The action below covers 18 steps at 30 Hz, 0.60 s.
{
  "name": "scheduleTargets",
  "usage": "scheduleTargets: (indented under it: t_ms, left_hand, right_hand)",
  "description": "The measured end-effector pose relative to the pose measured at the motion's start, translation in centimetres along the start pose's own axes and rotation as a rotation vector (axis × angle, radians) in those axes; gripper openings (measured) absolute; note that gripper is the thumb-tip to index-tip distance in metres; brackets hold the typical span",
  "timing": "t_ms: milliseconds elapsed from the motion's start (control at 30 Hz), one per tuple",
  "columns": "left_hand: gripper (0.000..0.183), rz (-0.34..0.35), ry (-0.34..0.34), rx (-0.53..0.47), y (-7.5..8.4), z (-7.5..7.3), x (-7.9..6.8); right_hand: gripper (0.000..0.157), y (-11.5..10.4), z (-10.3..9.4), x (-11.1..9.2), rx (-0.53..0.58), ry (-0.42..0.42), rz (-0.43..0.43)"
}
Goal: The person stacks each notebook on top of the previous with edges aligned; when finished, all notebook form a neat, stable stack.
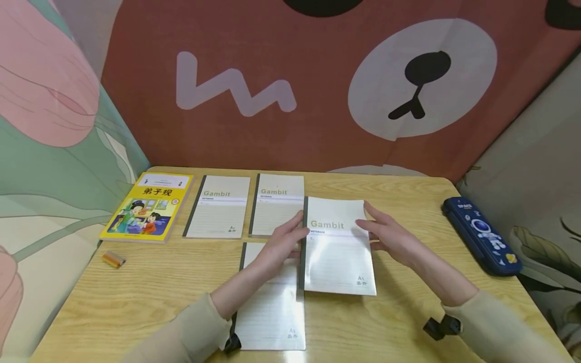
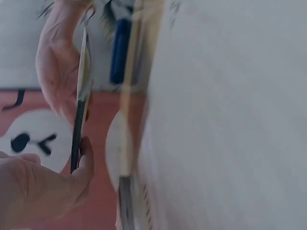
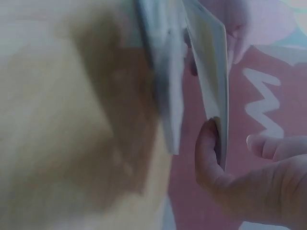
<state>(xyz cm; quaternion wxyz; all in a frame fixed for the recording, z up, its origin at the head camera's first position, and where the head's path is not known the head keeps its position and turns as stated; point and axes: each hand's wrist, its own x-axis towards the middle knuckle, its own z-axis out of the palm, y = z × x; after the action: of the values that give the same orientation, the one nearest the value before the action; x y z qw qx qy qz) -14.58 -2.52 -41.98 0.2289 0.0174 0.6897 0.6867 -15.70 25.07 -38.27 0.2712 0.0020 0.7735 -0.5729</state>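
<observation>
Left hand (image 1: 276, 250) and right hand (image 1: 394, 238), above the desk (image 1: 159, 297), hold a notebook (image 1: 338, 259) by its opposite side edges. Judging by the layout, two matching notebooks (image 1: 218, 214) side by side at the back are already placed; the held one and the nearer notebook (image 1: 272, 315) seem to remain.

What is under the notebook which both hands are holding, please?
The held notebook is above the table, whose wood shows past its right and lower edges. The nearest notebook shows past its left edge. In the head view, what lies directly underneath is covered.
</observation>
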Motion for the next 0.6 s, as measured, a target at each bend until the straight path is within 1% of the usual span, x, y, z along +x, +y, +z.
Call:
scheduleTargets:
  t_ms: [167,333,467,600]
  left_hand:
    - [0.068,-0.003,0.055,-0.068,1.2,-2.0,0.7]
    - [0.065,-0.005,0.118,-0.155,2.2,-4.1,1.2]
    - [0.063,0.015,0.156,-0.197,3.0,-5.7,1.4]
    - [0.062,0.026,0.191,-0.227,3.4,-6.9,1.9]
  right_hand:
    - [0.083,-1.7,-0.1,1.4,0.110,-0.030,-0.059]
    - [0.069,-2.8,0.4,2.9,0.214,-0.035,-0.108]
    - [0.057,-3.2,1.1,4.5,0.286,-0.027,-0.132]
    - [0.054,-3.7,2.0,6.1,0.365,0.010,-0.152]
